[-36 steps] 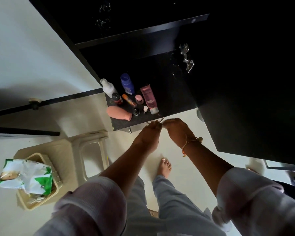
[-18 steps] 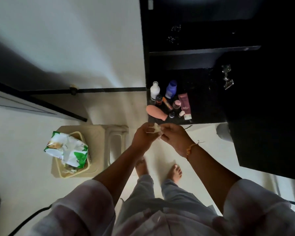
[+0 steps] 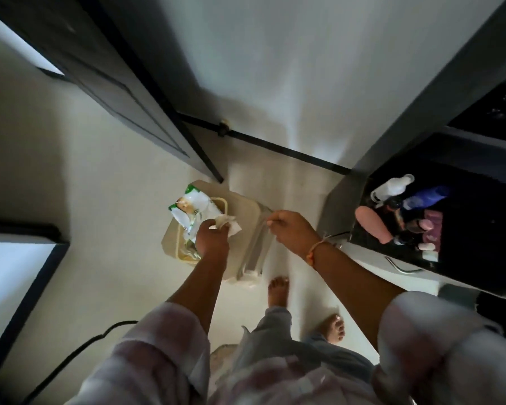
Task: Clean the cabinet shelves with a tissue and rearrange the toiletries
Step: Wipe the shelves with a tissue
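My left hand (image 3: 212, 241) is shut on a crumpled white tissue (image 3: 227, 226), low over the green-and-white wipes pack (image 3: 191, 212). That pack lies in a beige basket (image 3: 173, 247) on a pale stool (image 3: 247, 213). My right hand (image 3: 294, 232), with a thread band at the wrist, hovers over the stool's right side with fingers pinched; what it pinches is too small to tell. The toiletries stand on the dark cabinet shelf (image 3: 473, 244) at right: a white bottle (image 3: 392, 185), a blue bottle (image 3: 425, 197), a pink bottle (image 3: 371, 225) lying down and a pink tube (image 3: 433, 232).
A dark open door (image 3: 123, 92) leans in from the upper left, its foot close to the stool. A black cable (image 3: 79, 346) runs across the floor at lower left. My bare feet (image 3: 278, 290) stand between stool and cabinet. A metal handle (image 3: 400, 267) sits below the shelf.
The view has swung left from the cabinet to the stool. Both hands left the shelf edge; the left carried the tissue down over the wipes pack and the hands came apart.
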A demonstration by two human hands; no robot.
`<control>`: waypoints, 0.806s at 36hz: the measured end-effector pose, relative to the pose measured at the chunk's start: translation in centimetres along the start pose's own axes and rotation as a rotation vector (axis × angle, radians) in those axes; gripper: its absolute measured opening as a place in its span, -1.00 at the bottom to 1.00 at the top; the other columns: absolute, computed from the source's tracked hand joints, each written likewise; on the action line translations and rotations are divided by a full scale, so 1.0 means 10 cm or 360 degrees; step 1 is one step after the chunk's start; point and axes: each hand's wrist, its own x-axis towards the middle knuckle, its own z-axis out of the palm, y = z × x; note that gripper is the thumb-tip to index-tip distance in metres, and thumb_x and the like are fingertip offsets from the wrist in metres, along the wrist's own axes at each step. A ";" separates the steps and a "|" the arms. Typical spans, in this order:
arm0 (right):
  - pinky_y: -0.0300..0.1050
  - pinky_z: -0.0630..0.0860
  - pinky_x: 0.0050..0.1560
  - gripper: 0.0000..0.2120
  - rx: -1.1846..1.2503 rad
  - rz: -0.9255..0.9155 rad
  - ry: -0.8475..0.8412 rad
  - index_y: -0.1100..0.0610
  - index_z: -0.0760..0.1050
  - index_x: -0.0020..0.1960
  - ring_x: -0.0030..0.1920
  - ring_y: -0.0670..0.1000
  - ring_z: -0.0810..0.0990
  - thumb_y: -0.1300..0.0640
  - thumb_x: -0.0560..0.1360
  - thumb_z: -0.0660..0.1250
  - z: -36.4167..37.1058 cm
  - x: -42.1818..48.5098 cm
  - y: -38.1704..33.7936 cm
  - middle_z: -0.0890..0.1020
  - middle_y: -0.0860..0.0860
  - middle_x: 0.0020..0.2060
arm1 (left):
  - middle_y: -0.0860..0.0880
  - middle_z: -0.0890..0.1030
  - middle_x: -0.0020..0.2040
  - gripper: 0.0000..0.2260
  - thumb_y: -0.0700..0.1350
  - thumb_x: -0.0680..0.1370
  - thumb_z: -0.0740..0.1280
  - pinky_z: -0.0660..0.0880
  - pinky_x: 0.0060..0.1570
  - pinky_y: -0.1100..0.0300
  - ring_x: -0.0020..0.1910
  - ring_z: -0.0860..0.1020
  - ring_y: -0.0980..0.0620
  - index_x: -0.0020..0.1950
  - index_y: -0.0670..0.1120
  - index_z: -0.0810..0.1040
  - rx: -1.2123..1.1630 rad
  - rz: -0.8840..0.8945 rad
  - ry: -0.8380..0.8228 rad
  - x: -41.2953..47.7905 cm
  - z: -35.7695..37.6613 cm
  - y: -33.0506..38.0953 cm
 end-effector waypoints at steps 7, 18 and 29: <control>-0.48 0.28 -0.30 -0.79 -0.0494 -0.0080 -0.0129 0.14 0.61 -0.01 -0.13 0.00 0.53 0.11 0.59 0.22 0.32 0.13 -0.06 0.58 -0.01 -0.18 | -0.09 0.63 0.09 -0.78 -0.08 0.49 0.43 0.53 0.18 -0.01 0.08 0.59 -0.14 0.13 0.00 0.56 -0.0070 -0.0224 0.0057 0.51 -0.22 -0.21; -0.07 0.50 0.14 -0.77 -0.0636 0.0072 -0.0142 0.05 0.59 0.08 0.08 0.09 0.59 0.05 0.59 0.18 0.25 0.10 0.10 0.66 0.06 0.04 | -0.08 0.58 0.21 -0.65 0.00 0.50 0.39 0.45 0.27 0.03 0.17 0.55 -0.11 0.27 0.00 0.52 0.0108 -0.0223 0.0034 0.75 -0.12 -0.19; 0.00 0.47 0.24 -0.76 -0.0652 0.0075 -0.0115 0.13 0.55 0.18 0.17 0.14 0.57 0.10 0.59 0.22 0.34 0.16 0.12 0.64 0.11 0.13 | -0.11 0.48 0.25 -0.66 -0.07 0.53 0.38 0.41 0.30 0.00 0.25 0.45 -0.12 0.28 -0.11 0.48 0.0477 0.0498 -0.0037 0.57 0.17 -0.10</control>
